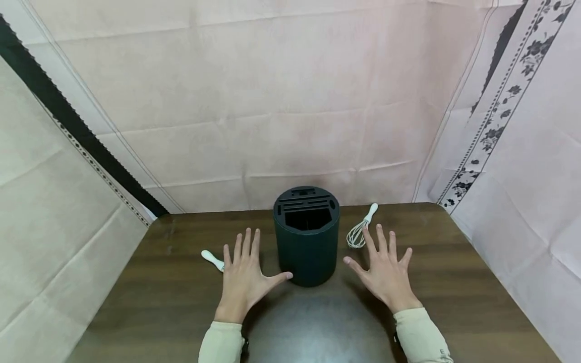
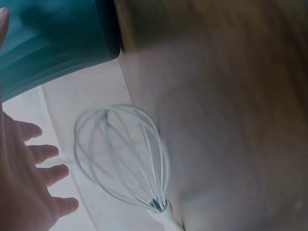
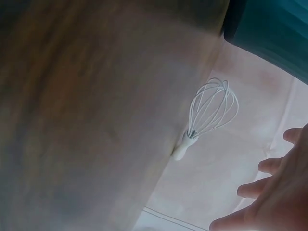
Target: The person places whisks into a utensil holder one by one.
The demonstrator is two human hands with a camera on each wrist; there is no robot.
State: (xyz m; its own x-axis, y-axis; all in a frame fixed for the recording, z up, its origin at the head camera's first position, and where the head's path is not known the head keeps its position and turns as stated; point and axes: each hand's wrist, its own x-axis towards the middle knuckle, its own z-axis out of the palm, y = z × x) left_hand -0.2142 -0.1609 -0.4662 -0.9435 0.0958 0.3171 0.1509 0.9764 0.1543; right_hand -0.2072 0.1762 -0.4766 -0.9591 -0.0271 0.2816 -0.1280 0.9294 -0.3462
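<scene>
A dark green cylindrical utensil holder [image 1: 308, 257] stands upright on the wooden table, its top cut with slots and one large opening. My left hand [image 1: 245, 277] is at its left with fingers spread, the thumb tip overlapping its side in the head view. Under that hand lies a white whisk, its handle [image 1: 211, 259] showing past the fingers and its wire loops [image 2: 120, 159] plain in the left wrist view. My right hand [image 1: 385, 269], also spread and holding nothing, is right of the holder. A second white whisk [image 1: 361, 228] lies just beyond its fingertips, handle pointing away.
The brown wooden table [image 1: 150, 302] has rounded far corners. Pale cloth sheets [image 1: 272, 101] hang behind it and on both sides, the right one with a floral border [image 1: 504, 111]. A dark gap [image 1: 68, 111] shows between sheets at the left.
</scene>
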